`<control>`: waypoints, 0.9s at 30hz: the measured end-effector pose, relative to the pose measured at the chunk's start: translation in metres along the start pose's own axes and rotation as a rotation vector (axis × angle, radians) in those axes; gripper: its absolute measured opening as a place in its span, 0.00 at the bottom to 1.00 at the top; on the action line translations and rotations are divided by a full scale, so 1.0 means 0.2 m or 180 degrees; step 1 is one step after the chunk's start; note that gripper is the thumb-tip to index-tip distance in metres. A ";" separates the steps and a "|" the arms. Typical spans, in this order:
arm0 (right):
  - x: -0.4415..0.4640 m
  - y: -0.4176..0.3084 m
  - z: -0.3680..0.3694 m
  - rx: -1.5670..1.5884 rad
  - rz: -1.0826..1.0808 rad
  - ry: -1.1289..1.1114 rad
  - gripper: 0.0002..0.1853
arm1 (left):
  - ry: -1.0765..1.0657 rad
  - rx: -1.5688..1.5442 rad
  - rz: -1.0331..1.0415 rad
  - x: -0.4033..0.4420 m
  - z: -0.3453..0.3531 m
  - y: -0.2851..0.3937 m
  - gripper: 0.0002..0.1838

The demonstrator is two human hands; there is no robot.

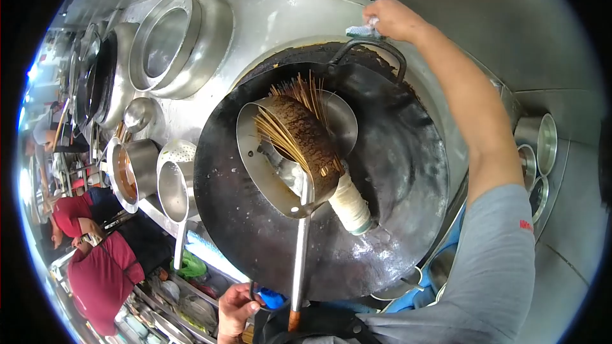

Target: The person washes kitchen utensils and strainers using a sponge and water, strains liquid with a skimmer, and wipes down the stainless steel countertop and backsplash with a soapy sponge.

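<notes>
Wok (408, 172), wide, round, black metal, set between two hands.
Right hand (392, 18), closed on one bunched pale-blue-and-white cloth (362, 30), is just beyond its black metal loop handle (387, 45); left hand (237, 311), half curled, is by the near rim, grip impossible to tell. Inside: one brown bamboo-bristled brush (305, 146), one long-handled steel ladle (299, 255).

Bright glare at far left, sheen on the wok (408, 172), fisheye-warped edges
</notes>
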State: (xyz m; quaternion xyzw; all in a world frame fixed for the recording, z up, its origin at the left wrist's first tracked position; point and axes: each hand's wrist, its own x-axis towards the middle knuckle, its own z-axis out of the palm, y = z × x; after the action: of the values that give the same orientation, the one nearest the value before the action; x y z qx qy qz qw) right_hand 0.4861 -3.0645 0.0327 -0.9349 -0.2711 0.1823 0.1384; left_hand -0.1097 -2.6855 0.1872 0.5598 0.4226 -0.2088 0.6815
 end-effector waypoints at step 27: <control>-1.01 0.35 0.40 -0.0617 -0.0021 0.0717 0.16 | -0.0244 -0.0193 0.0424 0.03 -0.05 -0.11 0.24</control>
State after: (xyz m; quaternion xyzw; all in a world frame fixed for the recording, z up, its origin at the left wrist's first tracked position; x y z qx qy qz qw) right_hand 0.3266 -3.2210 -0.0106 -0.9576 -0.2733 0.0488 0.0775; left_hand -0.1273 -2.6812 0.1696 0.5573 0.3641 -0.1714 0.7263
